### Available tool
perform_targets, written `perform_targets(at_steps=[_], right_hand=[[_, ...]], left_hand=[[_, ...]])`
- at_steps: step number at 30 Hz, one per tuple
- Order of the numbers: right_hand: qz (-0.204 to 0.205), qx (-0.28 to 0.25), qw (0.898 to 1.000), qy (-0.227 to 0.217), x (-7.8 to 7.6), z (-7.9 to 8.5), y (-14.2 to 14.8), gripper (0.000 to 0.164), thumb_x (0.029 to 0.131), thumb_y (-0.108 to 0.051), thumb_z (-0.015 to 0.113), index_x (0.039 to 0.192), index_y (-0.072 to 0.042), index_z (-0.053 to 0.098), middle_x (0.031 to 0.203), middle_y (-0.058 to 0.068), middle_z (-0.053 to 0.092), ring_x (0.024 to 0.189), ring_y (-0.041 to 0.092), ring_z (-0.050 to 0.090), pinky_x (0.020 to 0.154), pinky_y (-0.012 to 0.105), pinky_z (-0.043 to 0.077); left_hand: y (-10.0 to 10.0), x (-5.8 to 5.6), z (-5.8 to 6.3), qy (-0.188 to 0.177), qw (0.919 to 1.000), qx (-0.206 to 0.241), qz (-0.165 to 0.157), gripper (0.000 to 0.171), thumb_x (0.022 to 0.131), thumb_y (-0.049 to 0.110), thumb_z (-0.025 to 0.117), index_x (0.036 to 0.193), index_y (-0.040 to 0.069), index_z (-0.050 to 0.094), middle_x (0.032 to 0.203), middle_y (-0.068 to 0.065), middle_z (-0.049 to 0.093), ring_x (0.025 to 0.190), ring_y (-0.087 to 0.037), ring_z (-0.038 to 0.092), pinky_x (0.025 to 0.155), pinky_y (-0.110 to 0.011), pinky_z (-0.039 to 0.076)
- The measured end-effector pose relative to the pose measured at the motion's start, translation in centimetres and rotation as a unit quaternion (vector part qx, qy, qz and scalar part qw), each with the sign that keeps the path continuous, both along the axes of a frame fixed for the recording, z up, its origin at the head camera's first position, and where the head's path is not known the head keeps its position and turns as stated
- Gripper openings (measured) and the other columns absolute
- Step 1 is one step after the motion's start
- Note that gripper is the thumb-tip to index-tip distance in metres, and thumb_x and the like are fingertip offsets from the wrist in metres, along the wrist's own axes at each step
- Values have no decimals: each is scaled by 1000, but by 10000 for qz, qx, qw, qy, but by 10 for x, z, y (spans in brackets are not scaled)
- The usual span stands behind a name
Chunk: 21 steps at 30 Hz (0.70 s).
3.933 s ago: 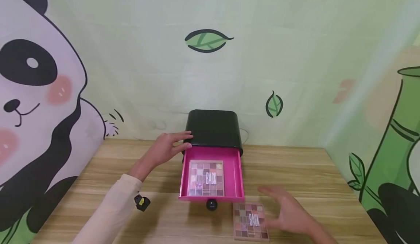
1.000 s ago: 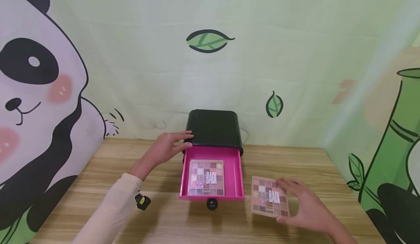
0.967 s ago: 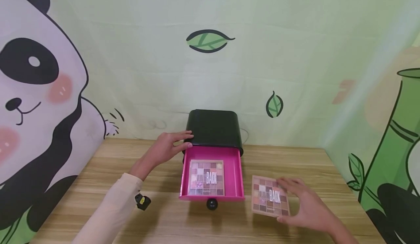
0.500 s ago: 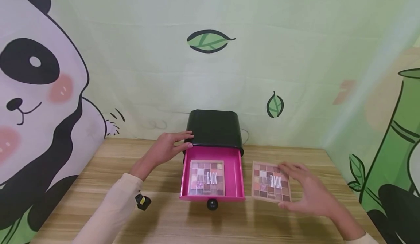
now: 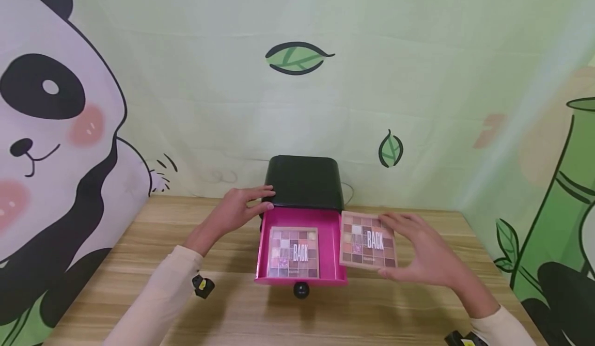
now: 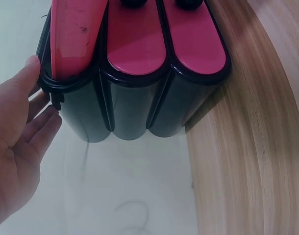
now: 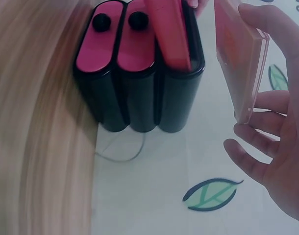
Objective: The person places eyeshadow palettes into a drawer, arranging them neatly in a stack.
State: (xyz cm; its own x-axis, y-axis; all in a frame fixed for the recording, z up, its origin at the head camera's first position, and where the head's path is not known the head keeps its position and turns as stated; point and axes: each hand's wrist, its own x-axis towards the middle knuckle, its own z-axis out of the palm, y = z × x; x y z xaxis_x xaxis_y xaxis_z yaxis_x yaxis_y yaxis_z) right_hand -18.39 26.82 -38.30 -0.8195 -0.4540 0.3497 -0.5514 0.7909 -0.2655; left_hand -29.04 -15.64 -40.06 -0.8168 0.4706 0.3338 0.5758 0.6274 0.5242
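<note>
A black drawer cabinet [image 5: 304, 181] stands against the backdrop with its pink top drawer [image 5: 331, 245] pulled out. My left hand [image 5: 234, 209] rests its extended fingers and thumb on the cabinet's top left edge. Inside the drawer, on its left side, lies a square eyeshadow palette [image 5: 293, 253] marked BACK. My right hand [image 5: 425, 248] pinches a second, matching palette [image 5: 369, 242] by its right side, thumb on the near edge and fingers on the far edge. This palette is raised beside the drawer's right wall, partly overlapping it in the head view.
Two lower pink drawers [image 6: 137, 44] with black knobs are closed in the left wrist view. The top drawer's round black knob [image 5: 301, 290] juts toward me. Under the cabinet is a wooden table [image 5: 260, 320]; a panda-printed cloth [image 5: 209, 103] hangs behind it.
My right hand has picked the second palette up from the table, carried it away from me, then left to the drawer's right wall. My left hand has stayed on the cabinet.
</note>
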Motion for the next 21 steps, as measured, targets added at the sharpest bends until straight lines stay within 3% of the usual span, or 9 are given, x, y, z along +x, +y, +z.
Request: perform_targets(at_steps=[13,21], right_hand=[[247,-275,9993,56,-11,10,-42,105,65,-58,90,150,-9,52,153,10,51,135,31,46,100,64,49],[581,-305,9978,-93,-18,10,-73,105,64,-59,89,150,-9,53,153,10,52,136,30,45,105,60,47]], left_hand=[[0,0,0,121,9999,6,-80,49,94,30,75,138,8,66,142,-12,62,131,-33,59,103,-48,53],[1,1,1,-16,10000,-15,-8,50,94,33,75,138,11,65,144,-10,61,133,-32,58,103,-47,53]])
